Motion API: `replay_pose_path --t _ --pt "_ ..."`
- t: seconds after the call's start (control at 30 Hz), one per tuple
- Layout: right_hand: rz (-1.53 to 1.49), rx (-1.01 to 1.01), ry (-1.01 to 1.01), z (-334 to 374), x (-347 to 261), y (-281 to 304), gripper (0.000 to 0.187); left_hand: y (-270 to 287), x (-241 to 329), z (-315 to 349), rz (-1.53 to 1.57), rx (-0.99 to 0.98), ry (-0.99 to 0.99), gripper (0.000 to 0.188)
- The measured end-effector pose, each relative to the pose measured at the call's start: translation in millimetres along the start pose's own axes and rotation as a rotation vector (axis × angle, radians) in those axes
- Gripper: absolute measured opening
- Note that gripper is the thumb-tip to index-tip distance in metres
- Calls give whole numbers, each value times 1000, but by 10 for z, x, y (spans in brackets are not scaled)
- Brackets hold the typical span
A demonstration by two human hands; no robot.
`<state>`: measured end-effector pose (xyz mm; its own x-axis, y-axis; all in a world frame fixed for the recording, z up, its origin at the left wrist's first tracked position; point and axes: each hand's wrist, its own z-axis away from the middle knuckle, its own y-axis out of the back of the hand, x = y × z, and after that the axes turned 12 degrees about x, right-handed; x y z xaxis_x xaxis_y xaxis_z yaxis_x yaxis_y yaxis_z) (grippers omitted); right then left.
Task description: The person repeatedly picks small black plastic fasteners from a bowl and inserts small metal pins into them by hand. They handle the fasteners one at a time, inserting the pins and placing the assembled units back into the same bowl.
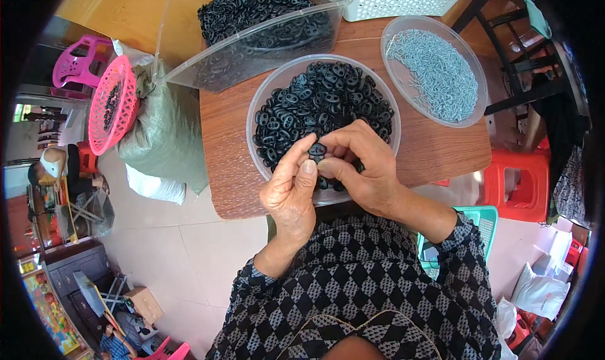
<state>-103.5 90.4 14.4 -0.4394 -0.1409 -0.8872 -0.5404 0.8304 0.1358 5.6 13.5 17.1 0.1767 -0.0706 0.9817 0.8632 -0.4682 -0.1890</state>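
Between the fingertips of both hands is a small black oval plastic piece with two round recesses (317,150). My left hand (291,199) pinches it from the left with thumb and forefinger. My right hand (368,171) grips its lower right side, thumb near the left thumb, and the other fingers curl behind. Both hands are closed and held over the near part of a round clear tub (252,117). Many similar black pieces (321,89) are heaped in the tub. Whether a second small part is in the fingers cannot be made out.
Right of the tub, a round clear tray (482,95) holds grey-blue screw-like pieces (441,76). Behind stand a clear bin (252,54) of black pieces and a white basket (403,4). A pink basket (129,117) rests left of the wooden table (227,171); a red stool (520,177) stands right.
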Motion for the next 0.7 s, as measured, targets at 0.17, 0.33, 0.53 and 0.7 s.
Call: replay_pose_path --t 0.17,0.33,0.53,0.7 --pt "69 -35 145 6 51 7 26 -15 3 23 23 11 -23 32" --pt "208 -16 356 -23 38 -6 34 14 -29 26 -6 19 -34 32" --pt "237 -42 418 -11 69 15 35 -34 4 34 3 31 -27 32" --pt "217 2 484 12 110 -10 35 -3 -47 57 -48 30 -99 33"
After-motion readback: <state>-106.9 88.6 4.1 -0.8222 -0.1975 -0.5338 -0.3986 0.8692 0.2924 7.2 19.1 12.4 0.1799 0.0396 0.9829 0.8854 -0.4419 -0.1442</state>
